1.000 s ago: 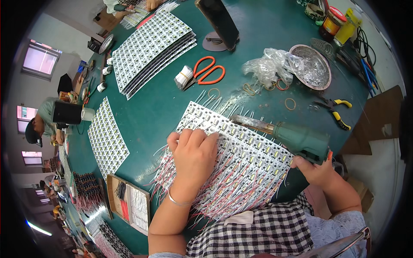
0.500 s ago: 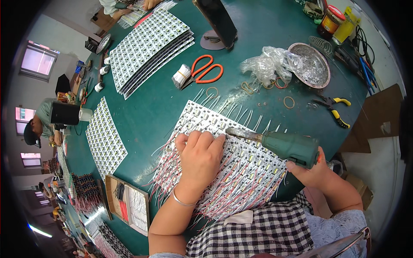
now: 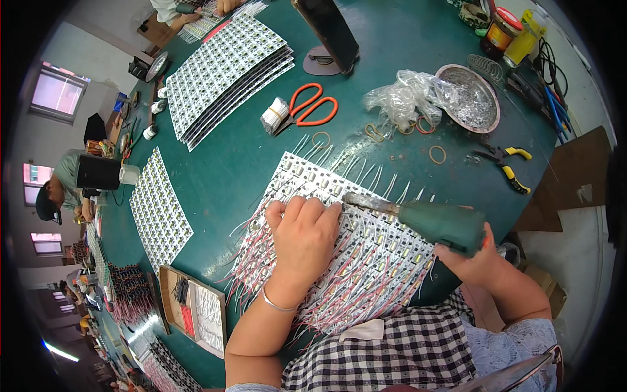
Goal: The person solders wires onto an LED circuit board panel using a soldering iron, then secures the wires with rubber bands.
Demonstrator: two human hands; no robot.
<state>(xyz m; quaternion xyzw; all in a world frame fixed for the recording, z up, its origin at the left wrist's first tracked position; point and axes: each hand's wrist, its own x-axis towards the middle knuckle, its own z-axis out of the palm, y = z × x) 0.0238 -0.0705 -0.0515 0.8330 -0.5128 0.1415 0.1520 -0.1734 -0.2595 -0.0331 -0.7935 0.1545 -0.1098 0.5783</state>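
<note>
A white circuit board panel [image 3: 312, 178] lies in front of me, with many thin white and red wires [image 3: 366, 281] across it. My left hand [image 3: 304, 235] rests on its middle, fingers curled down close together; whatever they pinch is hidden. In my right hand [image 3: 467, 255] is a green soldering gun [image 3: 441, 225], held by its rear end. Its metal tip points left and meets the panel just beside my left fingertips.
Stacked panels [image 3: 225, 72] and a single panel [image 3: 160, 209] lie left, above a box of wires [image 3: 196, 310]. Beyond are orange-handled scissors [image 3: 317, 108], a propped phone [image 3: 330, 32], a plastic bag [image 3: 408, 98], a round dish [image 3: 470, 98] and yellow-handled pliers [image 3: 506, 163].
Almost nothing differs. The soldering gun's body looks slightly blurred now, with its tip still at the same spot by my left fingers.
</note>
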